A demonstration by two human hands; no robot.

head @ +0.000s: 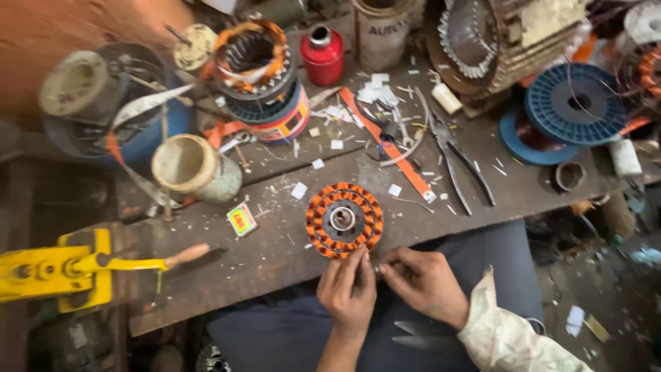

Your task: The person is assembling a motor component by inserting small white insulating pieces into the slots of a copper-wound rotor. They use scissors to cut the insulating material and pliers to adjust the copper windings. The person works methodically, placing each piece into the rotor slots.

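A round motor stator wound with orange coils lies flat on the dark workbench, near its front edge. Just below it, over my lap, my left hand and my right hand meet fingertip to fingertip. They pinch something very small between them; it is too small to tell what it is. Both hands are a little apart from the stator's near rim.
Pliers and an orange strip lie behind the stator. A red can, another wound stator, blue wire spools, a cream tube, a small matchbox and a yellow winding tool crowd the bench. Scissors rest on my lap.
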